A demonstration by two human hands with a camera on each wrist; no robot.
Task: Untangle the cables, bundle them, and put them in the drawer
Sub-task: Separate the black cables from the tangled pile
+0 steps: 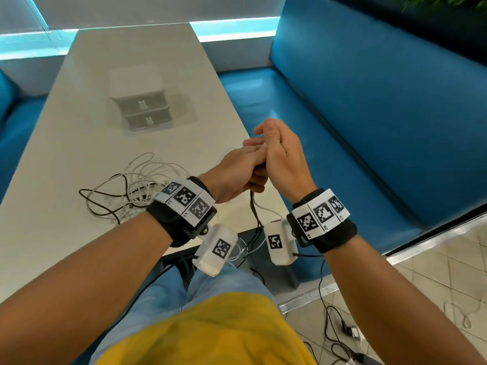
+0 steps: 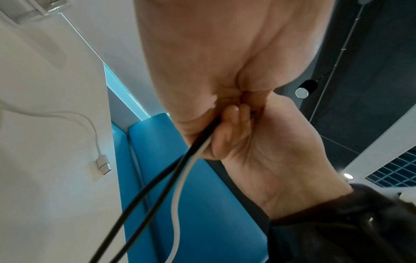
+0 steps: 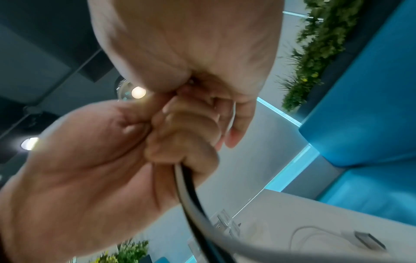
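Black and white cables point(image 1: 253, 204) run out of the left hand point(image 1: 235, 172), whose fingers are curled tight around them, while the right hand point(image 1: 283, 156) presses against it, thumb pinching the same strands. Both hands hover just past the pale desk point(image 1: 66, 143) edge. A loose tangle of white and black cords point(image 1: 131, 185) lies on the desk nearby; farther back stands a small white two-drawer box point(image 1: 139, 101), both drawers closed

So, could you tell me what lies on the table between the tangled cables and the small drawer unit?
Nothing: in the head view, the table is bare between the tangled cables and the drawer unit.
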